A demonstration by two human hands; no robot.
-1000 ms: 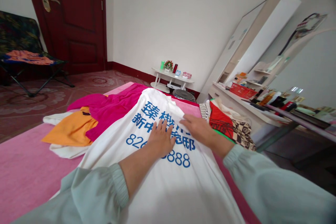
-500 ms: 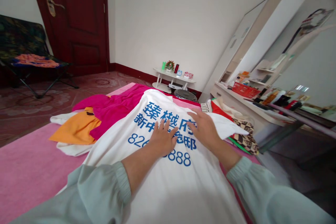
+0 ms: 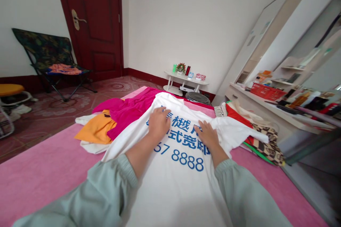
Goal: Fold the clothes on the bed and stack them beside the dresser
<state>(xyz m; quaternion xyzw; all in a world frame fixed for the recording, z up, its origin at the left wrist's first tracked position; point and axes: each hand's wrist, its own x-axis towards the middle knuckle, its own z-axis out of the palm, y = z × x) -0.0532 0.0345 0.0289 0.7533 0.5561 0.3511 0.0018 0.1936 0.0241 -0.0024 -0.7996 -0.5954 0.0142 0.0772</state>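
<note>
A white T-shirt [image 3: 170,188] with blue printed characters and digits lies spread out on a pink-covered bed [image 3: 42,170]. My left hand [image 3: 159,123] rests on the upper left of the print, fingers bent a little and covering some characters. On the print's right side lies my right hand [image 3: 208,135], its fingers apart on the cloth. Neither hand shows any fabric gripped. One white sleeve [image 3: 245,131] stretches out to the right. Left of the shirt are a magenta garment [image 3: 128,108] and an orange garment [image 3: 97,127].
A pile of patterned clothes [image 3: 266,133] sits at the bed's right edge, beside a dresser with a red basket [image 3: 266,91]. Beyond the bed stands a small white shelf [image 3: 183,77]. A folding chair [image 3: 50,56] and a yellow stool [image 3: 10,89] are at left.
My left hand has moved from the middle of the print to its upper left. My right hand has shifted slightly over the print's right side. The view has turned left, showing the stool.
</note>
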